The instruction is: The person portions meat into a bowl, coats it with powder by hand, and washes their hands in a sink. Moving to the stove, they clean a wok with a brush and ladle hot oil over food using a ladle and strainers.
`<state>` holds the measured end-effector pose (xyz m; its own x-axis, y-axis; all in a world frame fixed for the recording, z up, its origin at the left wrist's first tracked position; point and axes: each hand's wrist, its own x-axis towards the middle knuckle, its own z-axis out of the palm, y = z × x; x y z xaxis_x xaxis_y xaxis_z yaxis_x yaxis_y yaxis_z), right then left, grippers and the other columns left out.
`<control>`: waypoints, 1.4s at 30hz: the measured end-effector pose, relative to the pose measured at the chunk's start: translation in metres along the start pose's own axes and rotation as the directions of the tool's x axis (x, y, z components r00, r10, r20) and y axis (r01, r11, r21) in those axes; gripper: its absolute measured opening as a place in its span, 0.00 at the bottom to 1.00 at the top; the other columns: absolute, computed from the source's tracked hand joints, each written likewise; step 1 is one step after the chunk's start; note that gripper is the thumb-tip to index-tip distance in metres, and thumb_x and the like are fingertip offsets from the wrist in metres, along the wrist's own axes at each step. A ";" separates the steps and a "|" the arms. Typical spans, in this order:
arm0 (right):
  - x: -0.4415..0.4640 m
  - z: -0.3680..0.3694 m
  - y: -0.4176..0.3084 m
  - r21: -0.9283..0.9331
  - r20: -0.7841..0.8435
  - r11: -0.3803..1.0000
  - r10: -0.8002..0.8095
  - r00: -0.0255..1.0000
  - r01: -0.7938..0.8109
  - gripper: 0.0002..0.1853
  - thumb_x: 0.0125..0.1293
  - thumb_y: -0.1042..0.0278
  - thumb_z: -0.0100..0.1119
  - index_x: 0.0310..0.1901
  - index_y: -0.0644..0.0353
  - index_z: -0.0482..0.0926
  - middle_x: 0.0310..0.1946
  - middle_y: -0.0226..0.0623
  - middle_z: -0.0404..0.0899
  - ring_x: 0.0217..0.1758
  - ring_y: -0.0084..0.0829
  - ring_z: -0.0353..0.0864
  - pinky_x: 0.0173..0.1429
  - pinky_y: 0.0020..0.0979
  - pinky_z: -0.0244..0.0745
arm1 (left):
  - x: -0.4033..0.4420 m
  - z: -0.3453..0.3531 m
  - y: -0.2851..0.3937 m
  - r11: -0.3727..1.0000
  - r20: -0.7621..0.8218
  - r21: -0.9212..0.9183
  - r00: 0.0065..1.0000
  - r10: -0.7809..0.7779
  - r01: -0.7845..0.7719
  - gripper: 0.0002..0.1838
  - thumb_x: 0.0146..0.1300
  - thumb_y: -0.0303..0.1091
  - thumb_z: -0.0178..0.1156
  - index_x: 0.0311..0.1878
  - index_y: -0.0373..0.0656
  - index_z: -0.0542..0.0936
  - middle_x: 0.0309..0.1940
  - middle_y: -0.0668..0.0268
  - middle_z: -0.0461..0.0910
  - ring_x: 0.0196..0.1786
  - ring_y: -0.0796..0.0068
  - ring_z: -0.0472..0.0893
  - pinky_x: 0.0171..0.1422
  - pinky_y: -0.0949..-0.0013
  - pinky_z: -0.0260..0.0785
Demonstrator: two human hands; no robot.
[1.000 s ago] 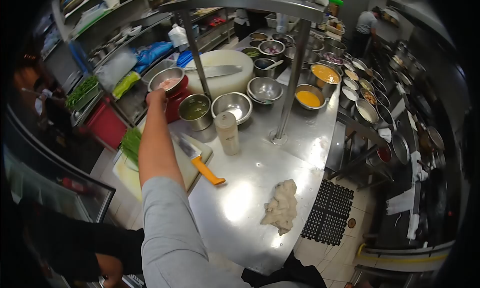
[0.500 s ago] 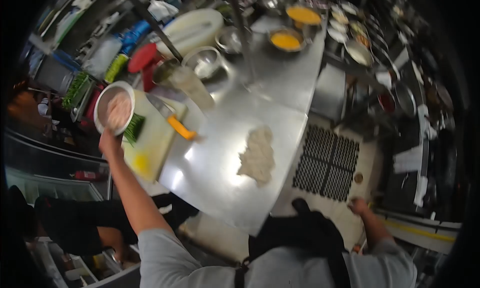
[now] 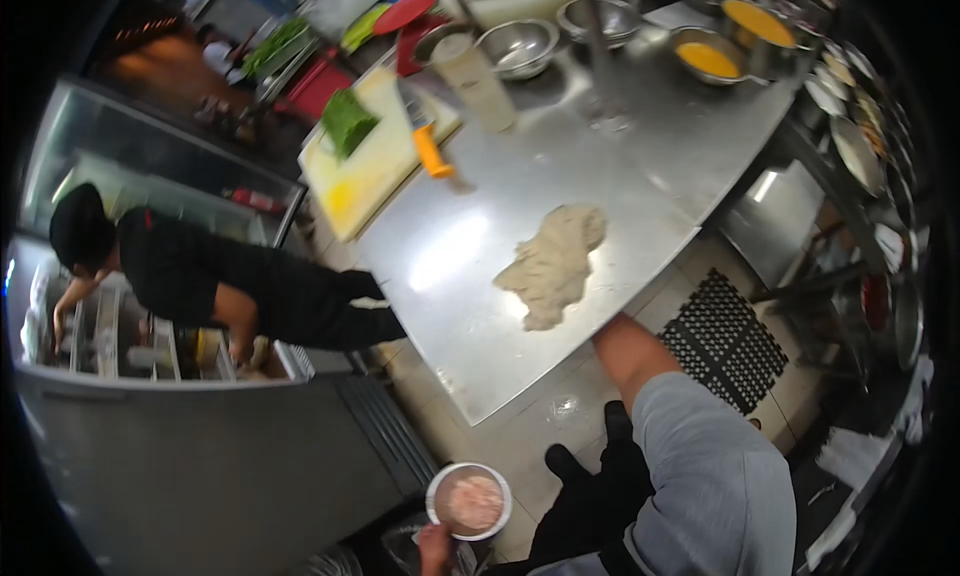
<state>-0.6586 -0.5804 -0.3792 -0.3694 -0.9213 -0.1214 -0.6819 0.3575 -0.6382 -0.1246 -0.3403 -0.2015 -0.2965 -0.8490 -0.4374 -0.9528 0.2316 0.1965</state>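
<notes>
My left hand (image 3: 435,548) grips the rim of a white bowl (image 3: 436,481) low in the view, beside the dark front of a fridge unit. Pale pink, raw-looking meat (image 3: 475,503) lies in that bowl. My right forearm (image 3: 630,351) reaches beneath the edge of the steel table (image 3: 440,326), and the hand itself is hidden there. Above that arm, a crumpled greyish cloth (image 3: 557,266) rests on the tabletop. On a cutting board (image 3: 340,198) are green leaves (image 3: 348,124) and a yellow smear. A knife with an orange handle (image 3: 430,153) lies at the board's right edge.
A co-worker in black (image 3: 200,276) bends over an open refrigerated counter (image 3: 190,376) at left. Metal bowls (image 3: 518,51), a clear container (image 3: 475,81) and a bowl of yellow liquid (image 3: 708,56) stand farther back. A black floor mat (image 3: 725,341) lies right of the table.
My left hand has carried the bowl from above the cutting board down and toward me, off the table. My right arm has swung in under the table edge. The view has turned left.
</notes>
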 end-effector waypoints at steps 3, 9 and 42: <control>0.021 0.012 0.015 -0.183 0.038 0.982 0.047 0.998 -0.040 0.24 0.60 0.71 0.52 0.59 0.62 0.69 0.61 0.49 0.67 0.65 0.47 0.64 0.68 0.38 0.61 | -0.021 0.058 0.038 0.074 0.426 -0.853 0.772 -0.472 0.517 0.10 0.56 0.24 0.54 0.40 0.34 0.79 0.33 0.62 0.81 0.33 0.70 0.81 0.41 0.69 0.75; 0.031 0.016 0.023 -0.291 0.039 0.957 0.009 0.999 0.003 0.24 0.60 0.71 0.53 0.59 0.62 0.69 0.61 0.49 0.67 0.65 0.47 0.65 0.68 0.38 0.61 | 0.012 0.086 0.103 0.047 0.469 -0.837 0.760 -0.449 0.545 0.05 0.55 0.27 0.58 0.30 0.35 0.80 0.21 0.71 0.76 0.22 0.82 0.73 0.27 0.75 0.67; -0.167 -0.133 -0.011 -0.268 0.209 0.913 -0.257 0.944 0.307 0.30 0.44 0.71 0.65 0.55 0.57 0.74 0.53 0.61 0.68 0.53 0.56 0.74 0.58 0.42 0.71 | 0.242 0.078 0.336 0.015 0.169 -0.986 0.981 0.099 0.168 0.07 0.56 0.27 0.55 0.33 0.35 0.81 0.23 0.69 0.78 0.24 0.80 0.75 0.28 0.74 0.69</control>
<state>-0.6731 -0.4101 -0.2512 -0.0419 -0.9931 -0.1096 -0.9054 0.0841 -0.4162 -0.5215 -0.4308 -0.3093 -0.3958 -0.7297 -0.5575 0.0002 -0.6072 0.7946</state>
